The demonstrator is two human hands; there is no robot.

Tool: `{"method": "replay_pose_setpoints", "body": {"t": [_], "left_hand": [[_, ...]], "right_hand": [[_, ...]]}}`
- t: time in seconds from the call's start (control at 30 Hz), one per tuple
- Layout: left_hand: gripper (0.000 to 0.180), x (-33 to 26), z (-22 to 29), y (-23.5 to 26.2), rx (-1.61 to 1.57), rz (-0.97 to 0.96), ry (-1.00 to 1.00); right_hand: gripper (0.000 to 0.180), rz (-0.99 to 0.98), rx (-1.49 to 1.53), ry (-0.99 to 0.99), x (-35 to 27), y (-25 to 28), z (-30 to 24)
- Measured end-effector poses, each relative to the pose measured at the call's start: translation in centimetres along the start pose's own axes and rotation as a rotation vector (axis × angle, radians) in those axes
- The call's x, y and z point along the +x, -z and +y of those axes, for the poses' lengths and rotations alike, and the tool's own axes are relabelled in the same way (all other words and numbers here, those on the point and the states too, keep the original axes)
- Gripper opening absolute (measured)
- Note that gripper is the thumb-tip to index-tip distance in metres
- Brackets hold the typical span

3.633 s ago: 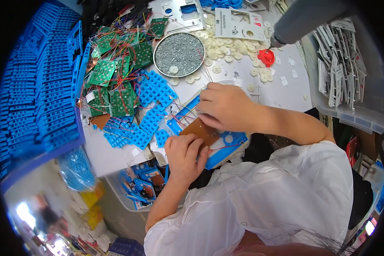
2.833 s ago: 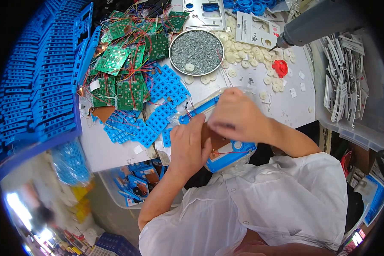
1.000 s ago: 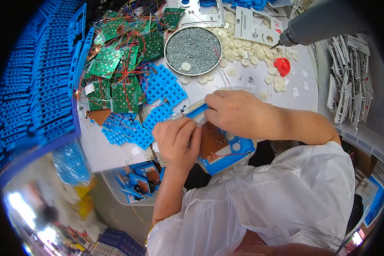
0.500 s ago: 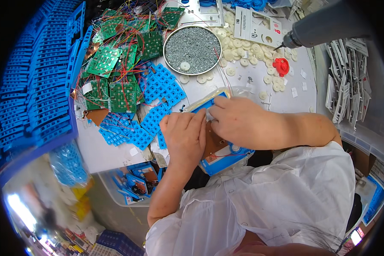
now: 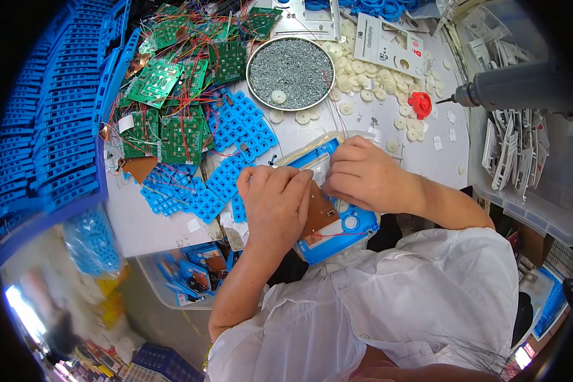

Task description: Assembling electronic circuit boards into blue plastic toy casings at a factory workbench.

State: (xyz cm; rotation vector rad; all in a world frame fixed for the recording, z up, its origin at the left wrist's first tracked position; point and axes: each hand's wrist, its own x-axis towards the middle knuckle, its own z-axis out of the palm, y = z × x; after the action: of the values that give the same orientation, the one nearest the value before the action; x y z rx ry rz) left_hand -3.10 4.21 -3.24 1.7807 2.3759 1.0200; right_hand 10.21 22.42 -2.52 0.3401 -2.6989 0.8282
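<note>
A blue plastic casing (image 5: 337,241) lies tilted at the table's near edge, in front of my body. Inside it sits a brown circuit board (image 5: 318,215), with a thin red wire along its near side. My left hand (image 5: 275,202) is closed over the casing's left side, fingertips at the board's far edge. Curled fingers of my right hand (image 5: 366,177) press together above the casing's middle, beside a whitish translucent part (image 5: 321,167). What those fingertips hold, if anything, is hidden.
A round metal tray (image 5: 249,73) full of screws stands beyond the casing. White plastic gears (image 5: 382,79) and a red knob-like part (image 5: 420,105) lie to its right. An electric screwdriver (image 5: 516,89) hangs at right. Wired green circuit boards (image 5: 181,137) and blue keypads (image 5: 242,130) are heaped left.
My right hand has shifted right, away from my left fingers, uncovering more of the casing and the whitish part. My left hand stays nearly in place. The screwdriver appears farther right and lower.
</note>
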Motion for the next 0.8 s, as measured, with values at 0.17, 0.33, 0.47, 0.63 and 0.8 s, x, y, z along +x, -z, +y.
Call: {"method": "replay_pose_setpoints", "body": {"t": [0.17,0.33,0.47,0.63,0.8], "left_hand": [[0.017,-0.2,0.0,0.0,0.003,0.001,0.004],[0.016,-0.2,-0.1,-0.1,-0.01,0.005,0.004],[0.016,-0.2,-0.1,-0.1,-0.022,0.003,0.01],[0.015,-0.3,-0.2,-0.2,-0.028,0.004,0.016],[0.014,-0.3,-0.2,-0.2,-0.026,0.002,0.017]], "right_hand": [[0.02,0.049,-0.006,-0.087,0.1,-0.3,-0.6],[0.02,0.027,0.002,-0.121,0.1,-0.4,-0.9],[0.019,0.04,-0.025,-0.164,0.4,-0.3,-1.1],[0.019,0.042,-0.047,-0.193,0.1,-0.6,-0.7],[0.019,0.049,-0.068,-0.185,0.1,-1.0,-0.5]]}}
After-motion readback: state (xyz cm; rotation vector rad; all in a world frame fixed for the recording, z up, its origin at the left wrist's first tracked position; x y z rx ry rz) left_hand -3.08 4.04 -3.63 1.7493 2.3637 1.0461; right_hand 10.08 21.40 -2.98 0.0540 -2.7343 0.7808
